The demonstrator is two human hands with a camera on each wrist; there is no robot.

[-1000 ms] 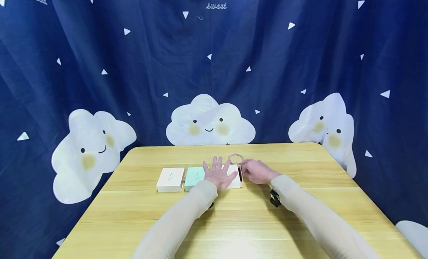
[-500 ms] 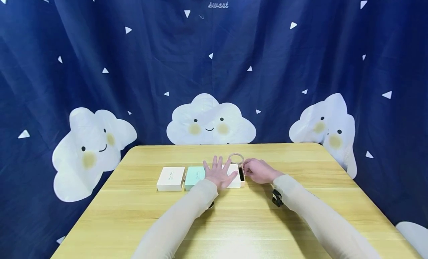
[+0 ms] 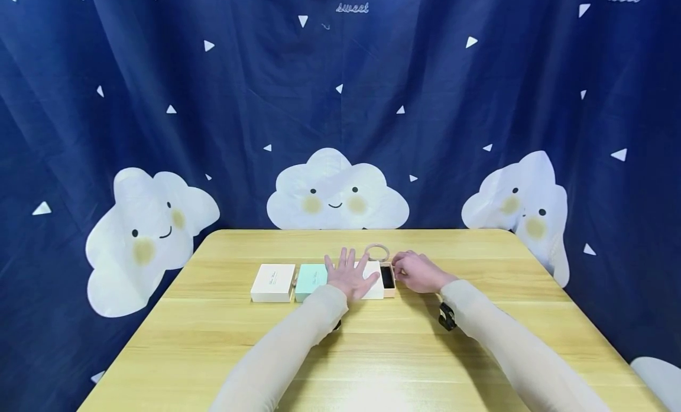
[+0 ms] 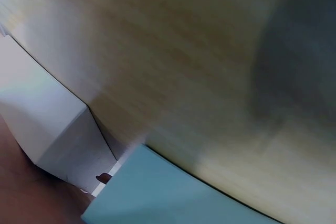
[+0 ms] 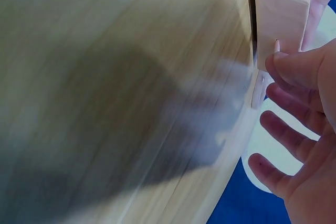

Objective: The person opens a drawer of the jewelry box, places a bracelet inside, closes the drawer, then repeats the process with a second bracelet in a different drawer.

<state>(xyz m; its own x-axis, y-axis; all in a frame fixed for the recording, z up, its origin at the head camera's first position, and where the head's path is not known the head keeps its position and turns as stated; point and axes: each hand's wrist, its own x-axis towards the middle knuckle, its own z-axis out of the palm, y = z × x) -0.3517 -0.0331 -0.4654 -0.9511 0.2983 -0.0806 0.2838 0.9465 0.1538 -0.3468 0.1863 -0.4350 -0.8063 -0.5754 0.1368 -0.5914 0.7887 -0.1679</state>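
My left hand [image 3: 348,279] lies with fingers spread on the white sleeve [image 3: 376,290] of a small drawer-style gift box. Out of the sleeve's right end sticks a pink drawer [image 3: 391,293] with a dark inside. At the drawer's pink end face [image 5: 281,17], my right hand [image 3: 422,273] pinches a small pull tab [image 5: 276,45] between thumb and index finger; the other fingers are loosely bent. A mint box [image 3: 310,281] stands just left of my left hand, partly hidden by it. The left wrist view shows a white box [image 4: 42,87] beside the mint box.
Another white box [image 3: 272,283] stands at the left end of the row. Behind the drawer box lies a pale pinkish ring [image 3: 377,246]. The wooden table [image 3: 372,353] reaches back to a dark blue curtain [image 3: 239,104] with cloud prints.
The right hand has moved a little to the right, pulling the pink drawer further out of its white sleeve. More of the dark inside shows. My left hand stays on the sleeve.
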